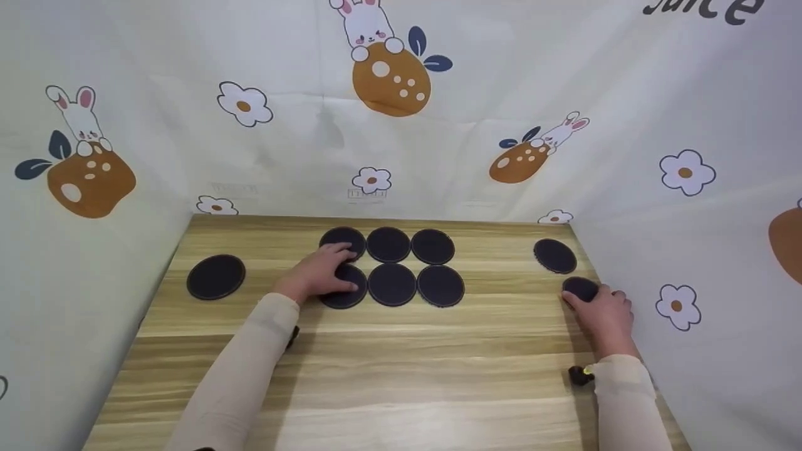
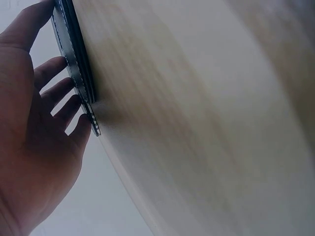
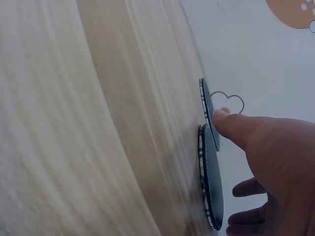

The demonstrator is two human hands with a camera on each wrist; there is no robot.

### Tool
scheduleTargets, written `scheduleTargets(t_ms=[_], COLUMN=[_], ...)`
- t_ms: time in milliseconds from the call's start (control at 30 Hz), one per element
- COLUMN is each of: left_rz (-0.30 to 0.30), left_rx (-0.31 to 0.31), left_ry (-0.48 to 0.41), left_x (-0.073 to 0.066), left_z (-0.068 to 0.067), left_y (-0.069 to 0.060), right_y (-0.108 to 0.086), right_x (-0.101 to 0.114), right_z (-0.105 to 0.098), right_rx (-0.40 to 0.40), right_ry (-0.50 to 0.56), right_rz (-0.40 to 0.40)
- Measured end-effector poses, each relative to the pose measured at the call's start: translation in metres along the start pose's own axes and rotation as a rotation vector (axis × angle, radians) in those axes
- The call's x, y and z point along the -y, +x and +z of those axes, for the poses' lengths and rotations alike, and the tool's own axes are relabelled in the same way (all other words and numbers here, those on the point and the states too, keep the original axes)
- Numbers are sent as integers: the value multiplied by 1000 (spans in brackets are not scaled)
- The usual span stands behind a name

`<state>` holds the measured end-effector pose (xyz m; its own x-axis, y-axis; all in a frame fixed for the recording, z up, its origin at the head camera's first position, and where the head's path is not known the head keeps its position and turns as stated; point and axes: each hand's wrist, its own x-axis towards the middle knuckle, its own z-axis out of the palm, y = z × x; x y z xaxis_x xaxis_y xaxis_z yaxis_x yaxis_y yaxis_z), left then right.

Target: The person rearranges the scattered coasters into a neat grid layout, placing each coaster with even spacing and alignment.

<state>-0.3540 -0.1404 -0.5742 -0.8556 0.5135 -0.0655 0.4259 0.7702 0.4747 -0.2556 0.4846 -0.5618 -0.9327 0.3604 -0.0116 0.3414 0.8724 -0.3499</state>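
Several round black coasters with stitched rims lie flat on the wooden table. Six stand in two rows; my left hand rests on the left end of the block. Its fingers touch the upper-left coaster and its thumb the lower-left coaster, covering part of both. In the left wrist view the extended fingers meet the coasters' edges. At the right side my right hand is at another coaster, partly hiding it. Its thumb stretches over that coaster; the other fingers bend loosely beside it.
A lone coaster lies left of the block, and another lies behind the right hand's one. Patterned cloth walls border the table at the back and both sides. A small black device sits by the right wrist.
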Motion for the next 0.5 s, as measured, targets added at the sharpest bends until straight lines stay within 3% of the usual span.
scheduleTargets(t_ms=[267,500], left_rz=[1,7], left_rx=[-4,7], left_ry=[7,2], left_x=[-1,-1], left_z=[-1,-2], left_y=[0,-1], right_y=[4,8], right_x=[-4,-6], right_z=[8,13], right_rx=[23,-49], right_ry=[16,-39], right_rz=[-13,-81])
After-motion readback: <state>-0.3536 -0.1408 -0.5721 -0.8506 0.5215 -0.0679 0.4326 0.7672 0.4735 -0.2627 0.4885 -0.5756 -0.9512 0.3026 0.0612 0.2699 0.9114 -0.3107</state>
